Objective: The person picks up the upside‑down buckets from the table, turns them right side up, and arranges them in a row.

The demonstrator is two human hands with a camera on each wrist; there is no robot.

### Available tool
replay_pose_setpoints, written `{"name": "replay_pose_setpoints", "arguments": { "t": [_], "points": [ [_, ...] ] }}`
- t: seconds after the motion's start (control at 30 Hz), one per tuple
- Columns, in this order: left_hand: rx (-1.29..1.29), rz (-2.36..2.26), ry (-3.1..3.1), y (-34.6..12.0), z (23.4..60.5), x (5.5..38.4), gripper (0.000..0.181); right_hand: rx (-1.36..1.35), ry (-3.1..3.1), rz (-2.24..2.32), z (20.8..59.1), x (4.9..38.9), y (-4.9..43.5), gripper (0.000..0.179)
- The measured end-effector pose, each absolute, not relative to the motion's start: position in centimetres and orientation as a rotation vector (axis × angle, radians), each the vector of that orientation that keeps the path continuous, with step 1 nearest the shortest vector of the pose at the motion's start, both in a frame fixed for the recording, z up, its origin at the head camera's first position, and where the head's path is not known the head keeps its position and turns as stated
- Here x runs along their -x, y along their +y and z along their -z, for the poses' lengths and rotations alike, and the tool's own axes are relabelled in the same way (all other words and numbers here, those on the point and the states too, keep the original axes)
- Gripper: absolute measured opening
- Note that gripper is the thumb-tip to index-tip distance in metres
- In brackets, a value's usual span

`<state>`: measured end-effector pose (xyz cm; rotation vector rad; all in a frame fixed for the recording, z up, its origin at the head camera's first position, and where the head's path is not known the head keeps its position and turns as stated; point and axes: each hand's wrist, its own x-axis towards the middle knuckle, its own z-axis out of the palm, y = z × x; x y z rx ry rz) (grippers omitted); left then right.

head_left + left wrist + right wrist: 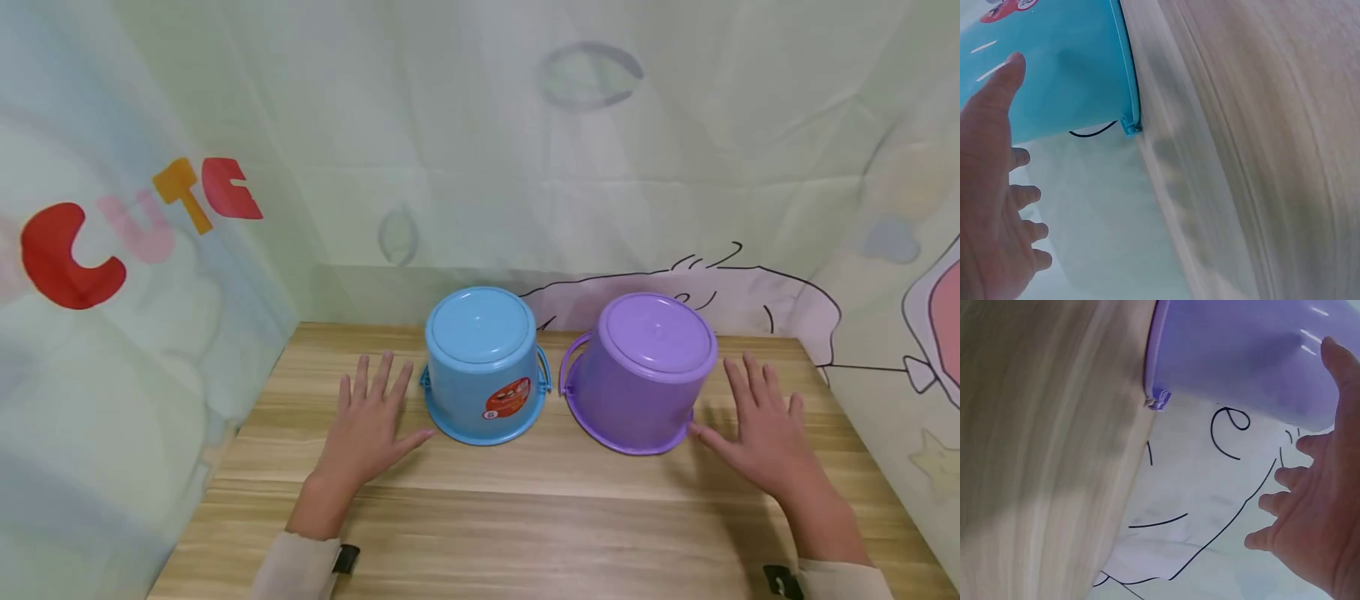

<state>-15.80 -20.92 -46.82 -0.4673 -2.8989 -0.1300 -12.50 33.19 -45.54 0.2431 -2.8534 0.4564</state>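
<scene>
Two buckets stand upside down side by side on the wooden table. The blue bucket (467, 385) has a red sticker on its front and its handle lowered at the rim. To its right is the purple bucket (630, 396), its handle out on its left side. My left hand (367, 425) is left of the blue bucket, fingers spread and thumb toward its rim. My right hand (768, 437) is right of the purple bucket, fingers spread, thumb tip close by its lower rim in the head view. Both hands hold nothing. In the wrist views the blue wall (1066, 81) and purple wall (1241, 356) appear beyond the thumbs.
The wooden table (480, 533) reaches back to a pale printed curtain (465, 167), which stands close behind the buckets. Curtain walls also flank the table, the left one bearing coloured letters (75, 258). A dark band (347, 558) sits at my left cuff.
</scene>
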Motion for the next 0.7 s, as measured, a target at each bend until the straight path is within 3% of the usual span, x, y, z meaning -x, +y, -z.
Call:
{"name": "replay_pose_setpoints", "arguments": {
  "t": [0.47, 0.7],
  "points": [
    [0.610, 0.042, -2.783, -20.8, 45.3, 15.2, 0.103, -0.461, -2.601, -0.570, 43.9, 12.4, 31.5, 0.100],
    [0.789, 0.030, -2.600, -21.2, 45.2, 15.2, 0.091, -0.566, -2.478, -0.541, 43.3, 12.3, 30.4, 0.098]
  ]
}}
